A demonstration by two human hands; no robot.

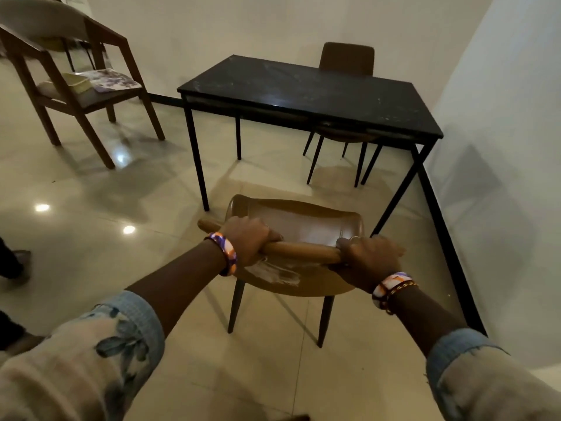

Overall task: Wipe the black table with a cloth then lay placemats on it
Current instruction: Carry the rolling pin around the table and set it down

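Hands hold the round top edge of a brown leather chair with thin dark legs [296,226]: the left hand [250,240] and the right hand [365,258] each have their fingers curled tight around it, one at each end. Past the chair stands the long black table with thin metal legs [306,92], its dark surface smudged with pale marks, and another brown chair [347,59] sits behind it by the wall. Off to the left, a wooden armchair [76,71] has a purple flowery placemat [112,80] lying on its seat.
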